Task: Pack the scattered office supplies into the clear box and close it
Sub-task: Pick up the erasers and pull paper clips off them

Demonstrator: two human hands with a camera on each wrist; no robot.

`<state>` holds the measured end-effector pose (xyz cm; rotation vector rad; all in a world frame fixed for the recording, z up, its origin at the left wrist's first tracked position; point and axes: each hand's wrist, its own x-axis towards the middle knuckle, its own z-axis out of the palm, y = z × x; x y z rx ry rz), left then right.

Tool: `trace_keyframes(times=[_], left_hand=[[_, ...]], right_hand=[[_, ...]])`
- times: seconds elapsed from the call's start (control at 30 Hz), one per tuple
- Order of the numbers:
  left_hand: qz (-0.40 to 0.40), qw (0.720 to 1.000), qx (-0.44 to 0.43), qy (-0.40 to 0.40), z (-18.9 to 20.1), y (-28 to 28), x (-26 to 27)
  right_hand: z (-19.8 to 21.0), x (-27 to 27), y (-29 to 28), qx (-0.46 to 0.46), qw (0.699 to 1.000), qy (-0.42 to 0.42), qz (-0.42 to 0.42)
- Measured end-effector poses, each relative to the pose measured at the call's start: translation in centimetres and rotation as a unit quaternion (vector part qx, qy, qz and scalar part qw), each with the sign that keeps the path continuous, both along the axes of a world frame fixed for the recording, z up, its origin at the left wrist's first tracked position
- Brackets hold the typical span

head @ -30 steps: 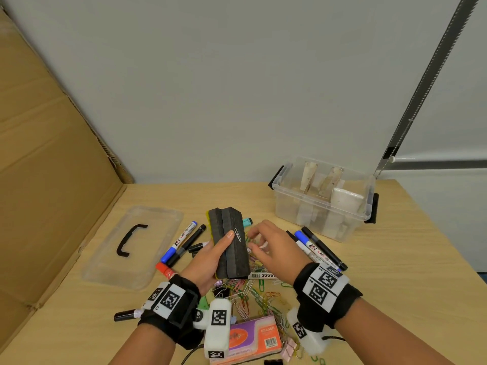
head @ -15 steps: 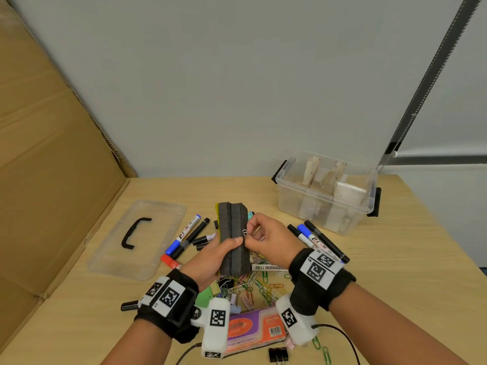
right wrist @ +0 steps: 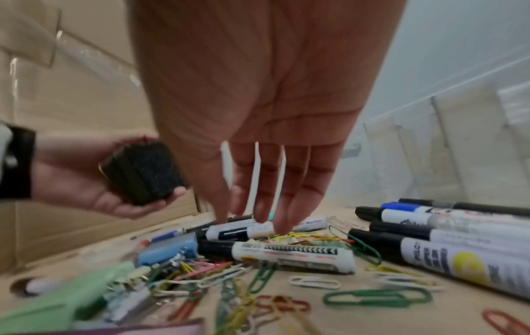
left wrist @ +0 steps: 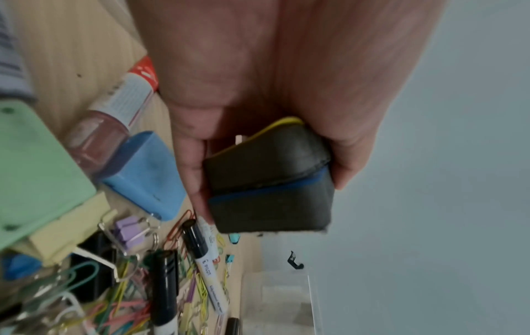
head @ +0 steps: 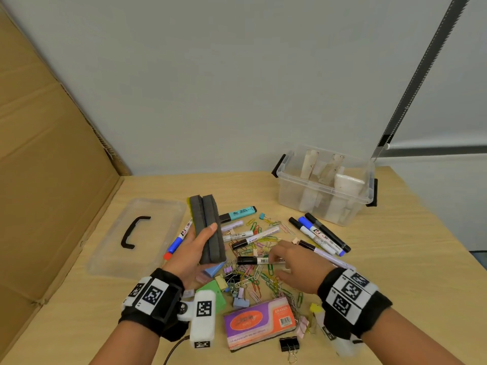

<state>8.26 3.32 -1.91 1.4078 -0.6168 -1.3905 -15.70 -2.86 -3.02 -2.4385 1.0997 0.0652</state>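
Note:
My left hand (head: 197, 246) grips two dark grey felt board erasers (head: 208, 230) held side by side above the table; the left wrist view shows their yellow and blue backings (left wrist: 269, 185). My right hand (head: 279, 256) hovers with straight, spread fingers (right wrist: 286, 204) just over a white marker (right wrist: 266, 229) and a heap of coloured paper clips (head: 263, 280), holding nothing. The clear box (head: 290, 191) stands open at the back right with white items inside. Its lid (head: 110, 248), with a black handle, lies flat on the left.
Several markers (head: 319, 234) lie between the box and my right hand. A purple-orange eraser pack (head: 259, 321), a black binder clip (head: 290, 343) and a green stapler (head: 213, 293) sit near the front. A cardboard wall (head: 52, 167) bounds the left side.
My right hand has left the erasers, where it pinched a paper clip, and dropped toward the pile with fingers spread. The left hand shifted left with the erasers.

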Motion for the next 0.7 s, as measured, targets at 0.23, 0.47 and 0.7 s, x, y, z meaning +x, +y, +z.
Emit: trace_keyframes(times=[0.23,0.47,0.7], left_hand=[[-0.024,0.999,-0.021,-0.027,-0.2,0.4,0.9],[-0.036,0.999,-0.006,-0.013,-0.7,0.6,1.0],[-0.017,1.000,0.006,0.014,-0.9,0.3,0.2]], right_hand=[[-1.2,0.0,2.8,0.134,0.982,0.126,0.053],[-1.4,0.9,4.3,0.067,0.986,0.137,0.065],[1.4,-0.2,3.8,0.116,0.992,-0.020,0.042]])
